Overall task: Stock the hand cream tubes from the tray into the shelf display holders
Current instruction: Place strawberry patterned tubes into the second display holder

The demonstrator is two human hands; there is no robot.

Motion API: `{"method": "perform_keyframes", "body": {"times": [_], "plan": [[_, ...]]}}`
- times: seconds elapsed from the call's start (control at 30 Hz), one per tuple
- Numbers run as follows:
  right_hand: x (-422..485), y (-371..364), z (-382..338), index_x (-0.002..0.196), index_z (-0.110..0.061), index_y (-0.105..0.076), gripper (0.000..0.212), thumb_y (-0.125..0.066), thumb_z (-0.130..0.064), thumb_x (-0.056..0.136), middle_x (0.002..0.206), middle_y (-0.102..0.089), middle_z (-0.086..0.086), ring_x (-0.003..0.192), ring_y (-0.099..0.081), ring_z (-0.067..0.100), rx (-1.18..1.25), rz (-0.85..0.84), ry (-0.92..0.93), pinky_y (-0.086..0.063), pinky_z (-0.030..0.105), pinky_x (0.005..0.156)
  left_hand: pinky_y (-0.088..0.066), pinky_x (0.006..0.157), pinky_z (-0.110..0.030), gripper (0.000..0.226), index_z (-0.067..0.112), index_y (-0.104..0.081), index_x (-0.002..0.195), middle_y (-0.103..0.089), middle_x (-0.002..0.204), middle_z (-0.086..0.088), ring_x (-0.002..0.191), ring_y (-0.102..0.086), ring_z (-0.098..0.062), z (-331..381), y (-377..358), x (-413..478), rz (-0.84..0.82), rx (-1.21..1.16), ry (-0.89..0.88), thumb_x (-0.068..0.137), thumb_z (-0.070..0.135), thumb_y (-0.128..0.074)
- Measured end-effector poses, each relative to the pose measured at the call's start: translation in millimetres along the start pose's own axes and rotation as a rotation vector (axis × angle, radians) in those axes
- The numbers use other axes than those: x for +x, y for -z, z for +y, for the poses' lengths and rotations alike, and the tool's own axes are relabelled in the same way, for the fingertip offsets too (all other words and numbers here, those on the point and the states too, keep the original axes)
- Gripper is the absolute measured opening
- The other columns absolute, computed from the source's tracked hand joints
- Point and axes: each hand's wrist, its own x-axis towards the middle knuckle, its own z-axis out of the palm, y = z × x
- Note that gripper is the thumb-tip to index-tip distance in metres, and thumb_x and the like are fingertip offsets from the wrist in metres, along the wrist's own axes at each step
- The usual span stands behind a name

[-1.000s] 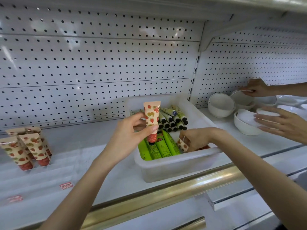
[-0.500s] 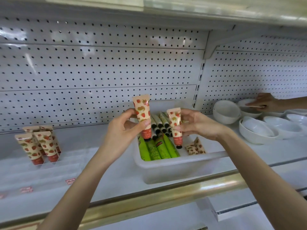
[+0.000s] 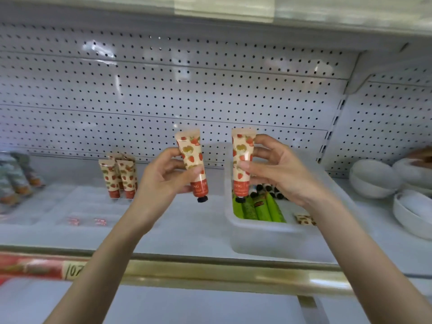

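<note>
We judge these tubes light and soft-walled, w/ a glossy skin that could slip. A mid-body pinch is best, firm but not crushing, cap down.

The stocked tubes (image 3: 119, 176) at left stand cap-down in the holders (image 3: 77, 202). The blurred ones further left are prob. another kind.

Our left hand (image 3: 163, 176) is curled round the left tube (image 3: 192, 163), thumb in front on its lower half. The tube tilts slightly, cap down, above the shelf between the holders and the tray (image 3: 268, 239).

Our right hand (image 3: 278, 171) pinches the right tube (image 3: 243, 160) mid-body. It's upright, cap down, over the tray's left end.

The two tubes are near each other but not touching.

Green tubes (image 3: 259, 209) lie in the tray below.
</note>
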Motion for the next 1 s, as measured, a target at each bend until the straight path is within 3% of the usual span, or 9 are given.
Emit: {"method": "perform_keyframes", "body": {"times": [0.17,0.33,0.5,0.57,0.8,1.0], "plan": [[12.7,-33.4,4.3,0.098,-0.020,-0.057,0.037,-0.070,-0.014,0.064,0.083,-0.070,-0.009,0.078,-0.068,0.013,0.027,-0.074,-0.015,-0.059,0.031,0.068,-0.056,0.063,-0.023,0.026,0.018,-0.060,0.096,-0.070,0.088,0.002,0.079,-0.068,-0.009,3.7,33.5,-9.7,0.038,0.002,0.011,0.071,0.018,-0.067],[27.6,-71.5,11.4,0.099,-0.019,-0.057,0.036,-0.070,-0.014,0.066,0.092,-0.066,0.001,0.081,-0.067,0.015,0.037,-0.052,-0.021,-0.059,0.034,0.069,-0.051,0.056,-0.018,0.019,0.019,-0.061,0.094,-0.067,0.093,-0.002,0.069,-0.067,-0.006,8.2,73.5,-9.5,0.086,0.030,0.019,0.077,0.012,-0.067],[45.7,-108.3,15.6,0.097,-0.018,-0.057,0.031,-0.070,-0.010,0.071,0.088,-0.066,-0.001,0.078,-0.067,0.010,0.045,0.008,-0.030,-0.059,0.031,0.066,-0.055,0.067,-0.039,0.021,0.023,-0.062,0.094,-0.070,0.090,-0.002,0.073,-0.066,-0.017,10.2,125.6,0.9,0.118,0.072,0.055,0.075,0.014,-0.069],[52.2,-122.2,18.5,0.097,-0.018,-0.056,0.034,-0.071,-0.014,0.067,0.089,-0.067,0.000,0.078,-0.068,0.011,0.058,0.033,-0.046,-0.058,0.032,0.067,-0.057,0.071,-0.035,0.022,0.023,-0.062,0.094,-0.070,0.089,0.000,0.080,-0.067,-0.017,9.8,145.2,5.5,0.104,0.072,0.057,0.075,0.014,-0.069],[67.2,-167.5,32.3,0.100,-0.018,-0.058,0.040,-0.073,-0.019,0.063,0.096,-0.065,0.004,0.083,-0.068,0.014,0.046,0.115,-0.072,-0.059,0.036,0.070,-0.056,0.065,-0.023,0.032,0.023,-0.063,0.095,-0.071,0.085,0.006,0.084,-0.067,-0.009,1.4,195.9,15.9,0.002,0.061,0.068,0.064,0.026,-0.070],[76.6,-198.7,47.1,0.102,-0.015,-0.060,0.041,-0.074,-0.018,0.063,0.098,-0.066,0.004,0.084,-0.069,0.016,0.067,0.245,-0.062,-0.058,0.032,0.070,-0.055,0.067,-0.019,0.026,0.021,-0.062,0.096,-0.071,0.091,0.002,0.083,-0.067,-0.008,-17.0,230.0,25.3,-0.055,0.069,0.087,0.072,0.014,-0.071]]}}
